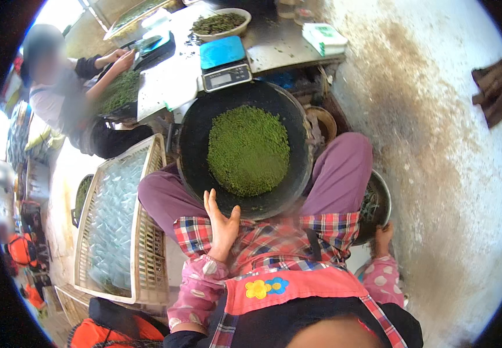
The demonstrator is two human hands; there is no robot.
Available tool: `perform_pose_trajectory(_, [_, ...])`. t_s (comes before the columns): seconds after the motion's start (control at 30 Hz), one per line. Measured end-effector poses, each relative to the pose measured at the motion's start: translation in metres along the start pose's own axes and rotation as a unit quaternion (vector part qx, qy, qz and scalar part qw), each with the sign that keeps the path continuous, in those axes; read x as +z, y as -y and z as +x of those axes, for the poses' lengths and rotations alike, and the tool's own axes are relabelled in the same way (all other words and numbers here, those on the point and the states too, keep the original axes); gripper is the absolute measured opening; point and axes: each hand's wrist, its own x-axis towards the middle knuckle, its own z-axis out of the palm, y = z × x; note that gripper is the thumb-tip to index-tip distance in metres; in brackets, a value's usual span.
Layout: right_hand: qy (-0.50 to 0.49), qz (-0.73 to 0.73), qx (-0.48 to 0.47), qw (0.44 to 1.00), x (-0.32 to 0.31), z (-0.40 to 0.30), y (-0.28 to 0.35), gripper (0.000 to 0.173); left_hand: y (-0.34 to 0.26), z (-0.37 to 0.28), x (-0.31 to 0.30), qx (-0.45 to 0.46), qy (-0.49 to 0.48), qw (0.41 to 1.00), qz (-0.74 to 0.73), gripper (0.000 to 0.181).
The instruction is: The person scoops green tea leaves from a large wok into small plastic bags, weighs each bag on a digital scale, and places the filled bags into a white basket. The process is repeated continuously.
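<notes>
A wide black pan [194,174] sits between my knees with a round heap of small green granules [249,150], perhaps rolled tea leaves, in its middle. Against the pan's near left rim is my left hand [222,226], palm turned toward the pan, fingers apart and holding nothing. Low at my right side, my right hand [383,239] grips the rim of a metal basin [386,195]. Dark leafy bits [369,204] lie inside that basin, partly hidden by my leg. Just beyond the pan, a digital scale [225,65] with a blue top stands at the table edge.
At left stands a cream plastic crate [135,243] full of clear packets [114,217]. A co-worker [55,87] sits at the table [272,61], hands near another scale. A bowl of dark leaves [220,24] and white-green packs [325,38] rest on it. The stained wall [407,108] is at right.
</notes>
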Motion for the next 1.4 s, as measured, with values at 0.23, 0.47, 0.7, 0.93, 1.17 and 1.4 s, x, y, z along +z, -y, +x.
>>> perform_pose_trajectory(0.23, [0.033,-0.122,-0.140,0.982,0.030,0.170,0.203,0.028,0.020,0.094,-0.019,0.089,-0.039,0.995,-0.009,0.060])
perform_pose_trajectory(0.47, [0.045,-0.120,-0.168,0.977,0.129,0.254,0.299,0.025,-0.006,0.232,-0.037,0.133,-0.068,0.988,-0.035,0.025])
perform_pose_trajectory(0.7, [0.049,-0.039,-0.151,0.987,0.148,0.374,0.228,0.032,-0.025,0.351,-0.032,0.215,-0.159,0.951,0.152,0.040])
perform_pose_trajectory(0.93, [0.142,-0.433,-0.068,0.888,0.150,0.266,0.391,0.048,0.018,0.371,-0.062,0.191,-0.007,0.906,0.377,0.035])
perform_pose_trajectory(1.17, [0.220,-0.120,-0.268,0.930,0.178,0.202,0.437,0.036,0.031,0.376,-0.056,0.345,-0.041,0.846,0.404,0.024])
perform_pose_trajectory(1.4, [0.289,-0.019,-0.339,0.895,0.263,0.110,0.492,0.019,0.014,0.374,-0.061,0.281,-0.027,0.893,0.350,0.019])
